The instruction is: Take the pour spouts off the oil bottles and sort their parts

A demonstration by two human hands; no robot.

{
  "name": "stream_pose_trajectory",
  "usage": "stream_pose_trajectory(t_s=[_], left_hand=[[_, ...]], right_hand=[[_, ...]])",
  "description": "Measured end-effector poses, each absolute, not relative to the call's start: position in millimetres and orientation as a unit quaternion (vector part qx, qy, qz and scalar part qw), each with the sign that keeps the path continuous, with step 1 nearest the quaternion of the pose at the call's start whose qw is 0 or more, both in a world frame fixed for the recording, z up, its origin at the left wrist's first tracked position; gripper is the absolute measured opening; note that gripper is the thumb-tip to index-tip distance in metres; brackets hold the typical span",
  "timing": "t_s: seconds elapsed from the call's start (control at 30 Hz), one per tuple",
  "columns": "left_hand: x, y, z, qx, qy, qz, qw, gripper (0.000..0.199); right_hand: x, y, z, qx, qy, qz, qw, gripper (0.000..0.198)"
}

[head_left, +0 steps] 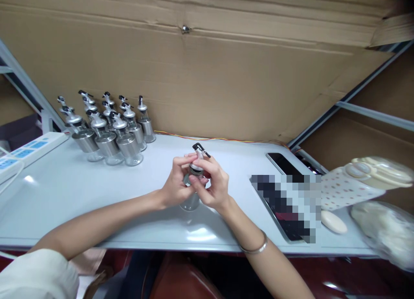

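A glass oil bottle stands upright on the table in front of me, its spout cap silver with a black lever. My left hand is closed around the bottle's neck from the left. My right hand grips from the other side, with thumb and fingers pressed on the collar of the cap. The fingers of both hands hide much of the bottle's middle. A metal bangle sits on my right wrist.
Several similar oil bottles with metal sleeves stand together at the back left, beside a white power strip. To the right lie a phone, a partly blurred tablet, a dotted tumbler, a cream oval object and a plastic bag. Cardboard walls the back.
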State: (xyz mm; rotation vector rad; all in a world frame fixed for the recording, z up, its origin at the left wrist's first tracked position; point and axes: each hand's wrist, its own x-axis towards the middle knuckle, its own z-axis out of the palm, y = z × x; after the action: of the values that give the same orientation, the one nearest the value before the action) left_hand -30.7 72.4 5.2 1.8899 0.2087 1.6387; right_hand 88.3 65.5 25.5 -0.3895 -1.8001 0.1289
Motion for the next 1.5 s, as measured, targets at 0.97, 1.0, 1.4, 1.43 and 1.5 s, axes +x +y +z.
stream_pose_trajectory(t_s=[0.97,1.0,1.4,1.43,1.5], left_hand=[[-35,69,-5,0.674,0.172,0.642,0.323,0.029],[-35,69,-4,0.674,0.176,0.639,0.326,0.03],[-45,67,5,0.684,0.164,0.616,0.353,0.027],[-49,67,6,0.682,0.161,0.605,0.378,0.029],[-59,66,10,0.677,0.148,0.583,0.424,0.034]], right_hand=[[70,70,8,-0.159,-0.733,0.038,0.66,0.022],[70,70,7,-0.158,-0.734,0.039,0.66,0.022],[70,74,4,-0.116,-0.754,0.07,0.643,0.042],[71,74,3,-0.102,-0.751,0.091,0.646,0.045],[72,74,3,-0.091,-0.745,0.135,0.646,0.05]])
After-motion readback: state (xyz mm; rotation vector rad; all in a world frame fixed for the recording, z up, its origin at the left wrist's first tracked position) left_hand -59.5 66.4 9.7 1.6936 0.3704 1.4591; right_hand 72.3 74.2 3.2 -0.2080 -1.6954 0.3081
